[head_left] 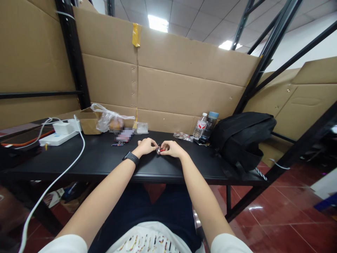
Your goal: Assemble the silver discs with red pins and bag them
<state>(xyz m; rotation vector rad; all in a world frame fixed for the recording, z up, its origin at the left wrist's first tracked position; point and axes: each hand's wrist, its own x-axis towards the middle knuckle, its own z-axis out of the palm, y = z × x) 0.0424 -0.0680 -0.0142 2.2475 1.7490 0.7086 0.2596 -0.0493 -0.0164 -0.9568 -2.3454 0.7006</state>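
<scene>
Between my two hands, just above the black table point(105, 156), is a small round shiny metal piece with a red part point(158, 150). My right hand point(172, 149) is closed, its fingers pinching the piece from the right at the red part. From the left, my left hand point(144, 146), below a dark wristband, has its thumb and fingertips drawn together at the rim of the same piece. The fingers cover much of it, so its exact kind cannot be made out.
Behind my left hand lie a small clear packet point(142, 128), a plastic bag point(109, 117) and a cardboard box point(90, 121). A white power strip point(58, 137) with a cable sits far left. At right stand a water bottle point(200, 127), a blue-lidded bottle point(210, 124) and a black backpack point(242, 137).
</scene>
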